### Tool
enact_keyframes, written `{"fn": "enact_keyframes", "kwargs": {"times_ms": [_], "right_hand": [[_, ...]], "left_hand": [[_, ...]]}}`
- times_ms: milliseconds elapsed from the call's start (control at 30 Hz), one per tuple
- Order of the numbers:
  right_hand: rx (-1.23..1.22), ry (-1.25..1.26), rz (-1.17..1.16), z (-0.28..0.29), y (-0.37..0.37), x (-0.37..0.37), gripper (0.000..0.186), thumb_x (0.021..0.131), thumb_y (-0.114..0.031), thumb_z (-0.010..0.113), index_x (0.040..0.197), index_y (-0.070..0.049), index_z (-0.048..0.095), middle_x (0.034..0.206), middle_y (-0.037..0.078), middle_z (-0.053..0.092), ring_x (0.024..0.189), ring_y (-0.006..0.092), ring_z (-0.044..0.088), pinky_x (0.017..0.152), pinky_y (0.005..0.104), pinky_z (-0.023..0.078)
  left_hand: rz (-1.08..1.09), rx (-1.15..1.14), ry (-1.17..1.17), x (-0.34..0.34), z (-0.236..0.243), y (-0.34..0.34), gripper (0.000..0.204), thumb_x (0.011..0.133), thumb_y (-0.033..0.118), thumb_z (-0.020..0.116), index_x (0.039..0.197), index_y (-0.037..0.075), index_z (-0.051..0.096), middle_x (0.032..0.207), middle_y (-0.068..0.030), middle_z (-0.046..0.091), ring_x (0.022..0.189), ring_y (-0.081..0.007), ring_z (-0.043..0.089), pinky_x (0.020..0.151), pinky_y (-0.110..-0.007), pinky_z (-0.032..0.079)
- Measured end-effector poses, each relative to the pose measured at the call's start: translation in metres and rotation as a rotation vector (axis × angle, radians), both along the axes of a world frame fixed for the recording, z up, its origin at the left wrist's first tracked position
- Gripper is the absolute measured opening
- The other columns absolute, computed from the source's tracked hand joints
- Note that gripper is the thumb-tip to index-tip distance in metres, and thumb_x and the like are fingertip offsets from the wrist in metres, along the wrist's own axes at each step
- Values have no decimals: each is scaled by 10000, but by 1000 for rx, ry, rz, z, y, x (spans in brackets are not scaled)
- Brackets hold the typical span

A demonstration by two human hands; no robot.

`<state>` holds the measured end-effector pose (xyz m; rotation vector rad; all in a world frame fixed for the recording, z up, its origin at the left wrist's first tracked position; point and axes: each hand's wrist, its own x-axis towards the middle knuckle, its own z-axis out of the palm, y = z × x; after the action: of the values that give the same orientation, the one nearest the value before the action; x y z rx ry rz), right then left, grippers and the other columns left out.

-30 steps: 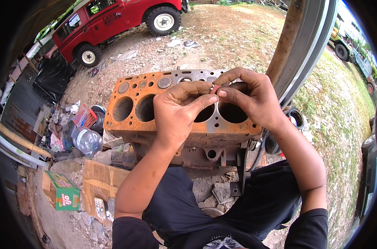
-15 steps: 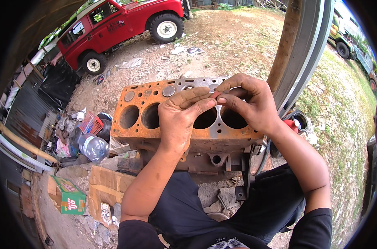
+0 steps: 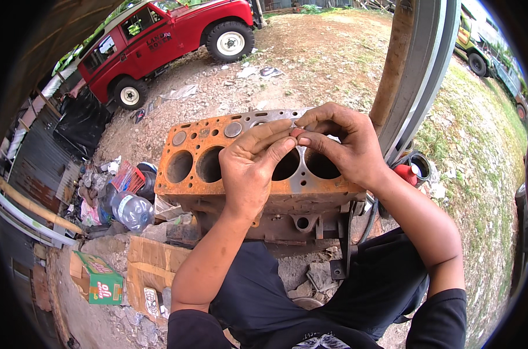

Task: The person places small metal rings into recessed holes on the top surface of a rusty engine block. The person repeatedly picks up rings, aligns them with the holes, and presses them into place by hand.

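Above a rusty engine block (image 3: pixel 246 187), my left hand (image 3: pixel 253 160) and my right hand (image 3: pixel 348 139) meet, fingertips pinched together. Between them shows a small reddish-brown piece (image 3: pixel 297 133), perhaps folded; most of it is covered by the fingers, so its kind stays unclear. Both thumbs press against it. The block's top face is orange with rust on the left and bare grey metal around the middle right. Large round cylinder bores open in that face, partly hidden behind my hands.
A post (image 3: pixel 412 75) rises close behind the block's right end. Beside it stand a red container (image 3: pixel 406 173) and a black bucket (image 3: pixel 420 166). To the left lie a clear plastic bottle (image 3: pixel 134 210), a green box (image 3: pixel 104 282) and flattened cardboard (image 3: pixel 150 273). A red off-road vehicle (image 3: pixel 165 46) is parked beyond.
My view has shifted slightly. The hands stay pinched together over the block, and more of the reddish-brown piece shows between the fingertips.
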<state>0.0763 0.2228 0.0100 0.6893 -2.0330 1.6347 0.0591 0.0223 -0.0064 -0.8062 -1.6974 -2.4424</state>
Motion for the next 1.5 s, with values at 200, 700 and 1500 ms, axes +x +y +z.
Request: {"fn": "enact_keyframes", "kwargs": {"times_ms": [200,700,1500], "right_hand": [[-52,-122,25,1,2,3,203,970,-35,827,1161,9,773,1077,92,831,956,145,809,821,297,631],[95,119,-63,4,6,0,214,943,-30,837,1152,-20,793,1056,82,827,889,143,788,796,297,616],[372,297,-148,18,14,9,194,875,-109,892,1065,-81,861,967,100,838,841,232,818,733,329,646]], "left_hand": [[30,-73,44,4,6,0,336,981,-107,759,1315,-76,737,1213,-189,807,1129,-213,781,1030,-331,638],[58,-14,40,-1,0,1,286,931,-114,816,1204,-58,751,1151,-122,796,1030,-158,761,941,-301,646],[127,-179,321,-2,1,-9,181,979,-56,791,1157,-38,821,1081,-108,804,873,-127,742,728,-266,614]]}}
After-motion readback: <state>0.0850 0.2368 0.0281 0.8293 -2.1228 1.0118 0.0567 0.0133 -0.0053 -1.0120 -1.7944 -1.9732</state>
